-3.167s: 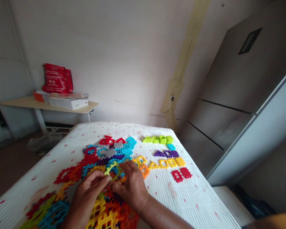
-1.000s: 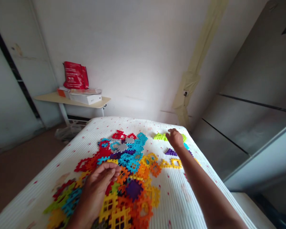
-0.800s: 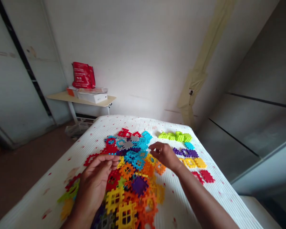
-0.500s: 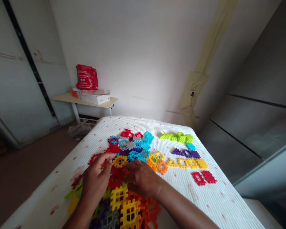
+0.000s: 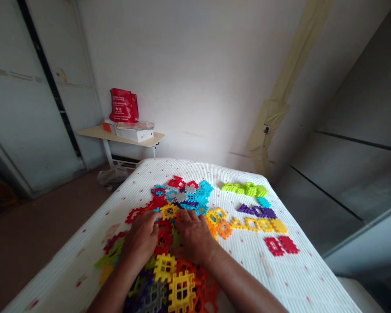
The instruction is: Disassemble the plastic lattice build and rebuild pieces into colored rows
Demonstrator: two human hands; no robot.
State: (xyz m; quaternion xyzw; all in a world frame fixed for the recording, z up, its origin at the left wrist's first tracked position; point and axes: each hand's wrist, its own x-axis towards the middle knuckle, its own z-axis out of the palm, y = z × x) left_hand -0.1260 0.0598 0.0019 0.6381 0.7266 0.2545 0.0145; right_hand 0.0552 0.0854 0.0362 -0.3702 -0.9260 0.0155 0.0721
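Both my hands are over a heap of notched plastic building tiles in many colours. My left hand (image 5: 141, 234) is at the heap's left side, thumb and fingers apart, fingertips beside a yellow window tile (image 5: 169, 211). A red tile (image 5: 164, 237) lies between the hands. My right hand (image 5: 195, 238) rests palm down on the heap with its fingers stretched out, hiding the tiles under it. Closer to me lie two yellow window tiles, one of them a square lattice (image 5: 181, 291), and a grey tile (image 5: 154, 296).
Right of the heap, tiles lie in colour rows: lime green (image 5: 244, 189), purple (image 5: 257, 211), yellow (image 5: 263, 224) and red (image 5: 282, 245). A blue tile (image 5: 263, 202) sits below the green row. Behind are a side table (image 5: 124, 138) with a red bag (image 5: 124, 105) and a fridge (image 5: 342, 182).
A lime-green tile was between my hands at first. My right hand then reached to the green row and came back without it. Now both hands are down at the heap; the view has turned left.
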